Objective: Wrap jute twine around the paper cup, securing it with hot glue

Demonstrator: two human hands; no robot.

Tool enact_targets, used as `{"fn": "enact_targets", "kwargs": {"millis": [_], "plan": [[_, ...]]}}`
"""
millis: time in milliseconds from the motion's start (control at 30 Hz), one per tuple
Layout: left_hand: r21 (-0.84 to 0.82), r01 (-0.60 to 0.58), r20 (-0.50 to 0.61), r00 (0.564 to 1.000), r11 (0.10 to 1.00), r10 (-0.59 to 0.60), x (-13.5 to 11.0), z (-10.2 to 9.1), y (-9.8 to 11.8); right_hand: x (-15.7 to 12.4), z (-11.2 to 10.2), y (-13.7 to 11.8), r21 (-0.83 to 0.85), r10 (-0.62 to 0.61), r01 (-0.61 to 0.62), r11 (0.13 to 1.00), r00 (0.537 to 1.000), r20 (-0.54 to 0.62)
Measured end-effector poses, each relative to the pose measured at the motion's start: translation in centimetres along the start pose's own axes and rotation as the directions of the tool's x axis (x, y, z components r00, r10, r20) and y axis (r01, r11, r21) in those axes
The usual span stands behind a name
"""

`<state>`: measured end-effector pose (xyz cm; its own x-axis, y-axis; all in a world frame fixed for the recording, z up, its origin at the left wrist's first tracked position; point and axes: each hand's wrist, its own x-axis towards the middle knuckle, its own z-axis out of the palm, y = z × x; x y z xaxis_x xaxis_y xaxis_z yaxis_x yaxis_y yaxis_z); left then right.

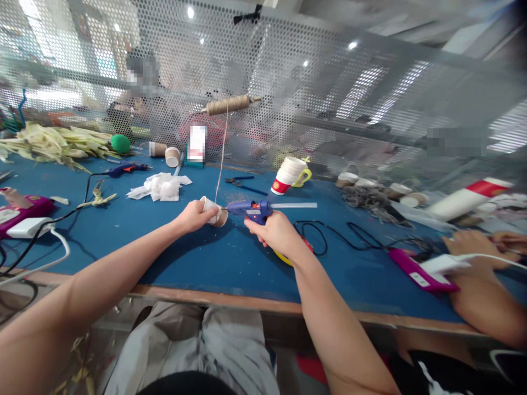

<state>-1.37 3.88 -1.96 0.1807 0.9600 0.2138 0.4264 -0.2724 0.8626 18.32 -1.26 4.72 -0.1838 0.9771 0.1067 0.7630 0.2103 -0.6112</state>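
My left hand (193,215) is closed round a small paper cup (212,210) lying on its side, partly wrapped in brown twine. A strand of twine (223,148) runs up from the cup to a spool (229,104) hung on the mesh screen. My right hand (275,230) grips a blue hot glue gun (250,208) with a clear glue stick (294,205) out its back. The gun's nozzle touches the cup's wrapped end. Both hands hover just over the blue table (164,258).
A stack of red-and-white cups (288,174), pliers (241,184), crumpled white paper (158,186), a second glue gun (125,169), dried leaves (57,144) and a green ball (120,144) lie around. A co-worker's hands (477,244) rest at right beside a magenta power strip (418,270).
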Motion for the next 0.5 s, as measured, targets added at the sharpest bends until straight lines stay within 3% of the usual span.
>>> {"fn": "enact_targets", "kwargs": {"millis": [500], "plan": [[-0.044, 0.014, -0.005, 1.000, 0.999, -0.014, 0.06, 0.05, 0.05, -0.21, -0.09, 0.16, -0.011, -0.006, 0.006, 1.000, 1.000, 0.018]]}}
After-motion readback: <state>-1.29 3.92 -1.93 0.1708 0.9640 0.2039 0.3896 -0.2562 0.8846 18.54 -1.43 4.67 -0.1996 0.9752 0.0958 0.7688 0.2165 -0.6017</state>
